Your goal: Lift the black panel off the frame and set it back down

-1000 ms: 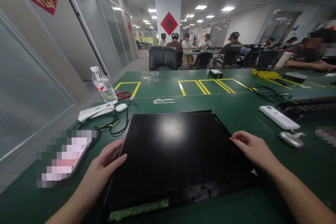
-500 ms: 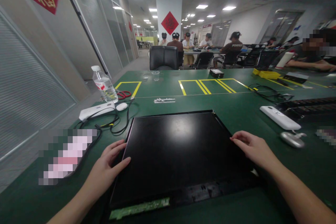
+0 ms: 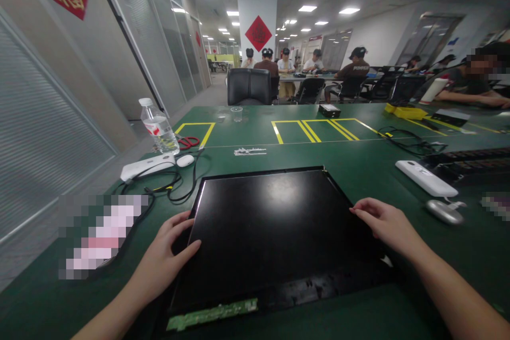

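A black LCD screen panel (image 3: 274, 228) lies glossy side up on the green table in front of me, with a dark frame around it. Along its near left edge runs a strip of green circuit board (image 3: 213, 314). My left hand (image 3: 169, 249) grips the panel's left side, thumb on the face and fingers at the outer edge. On the right side, my right hand (image 3: 380, 220) pinches the rim between thumb and fingertips. The undersides of the fingers are hidden.
Left of the panel are a water bottle (image 3: 158, 127), red scissors (image 3: 188, 142), a white power bank (image 3: 148, 166) and black cables. Another white device (image 3: 426, 178) and a silver mouse-like object (image 3: 444, 211) lie right. Several people sit farther back.
My left thumb and fingers have shifted slightly right over the panel's edge. The right hand and the panel look almost the same.
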The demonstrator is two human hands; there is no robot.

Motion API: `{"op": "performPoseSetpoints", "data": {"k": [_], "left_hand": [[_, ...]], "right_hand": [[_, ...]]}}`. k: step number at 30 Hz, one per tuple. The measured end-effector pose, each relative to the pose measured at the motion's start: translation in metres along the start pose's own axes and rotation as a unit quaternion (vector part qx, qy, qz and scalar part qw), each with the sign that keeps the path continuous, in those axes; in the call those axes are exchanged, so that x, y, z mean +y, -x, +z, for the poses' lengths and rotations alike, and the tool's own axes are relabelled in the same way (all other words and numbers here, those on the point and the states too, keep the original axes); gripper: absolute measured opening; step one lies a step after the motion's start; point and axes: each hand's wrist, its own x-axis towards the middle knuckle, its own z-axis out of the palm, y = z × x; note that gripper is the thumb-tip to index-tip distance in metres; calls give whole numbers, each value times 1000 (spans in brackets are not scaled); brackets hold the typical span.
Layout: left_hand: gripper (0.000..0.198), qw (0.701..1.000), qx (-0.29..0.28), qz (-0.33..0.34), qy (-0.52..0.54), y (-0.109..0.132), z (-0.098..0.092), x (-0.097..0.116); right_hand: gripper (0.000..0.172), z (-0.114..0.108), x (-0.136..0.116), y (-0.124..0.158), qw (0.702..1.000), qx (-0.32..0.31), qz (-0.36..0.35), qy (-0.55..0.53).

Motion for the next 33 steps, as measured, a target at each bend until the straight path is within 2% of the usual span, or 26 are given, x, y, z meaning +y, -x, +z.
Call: {"op": "performPoseSetpoints", "data": {"k": [19,27,33], "left_hand": [[38,998,-9,28,-54,0,0,-2],[40,993,-24,69,-95,2,2,-6],[42,987,-40,103,-115,2,1,-16]], "right_hand": [[28,1,-5,1,1000,10,-4,11],[29,1,-7,2,1000,13,-9,25],[30,1,0,-1,998,21,-30,46]]}}
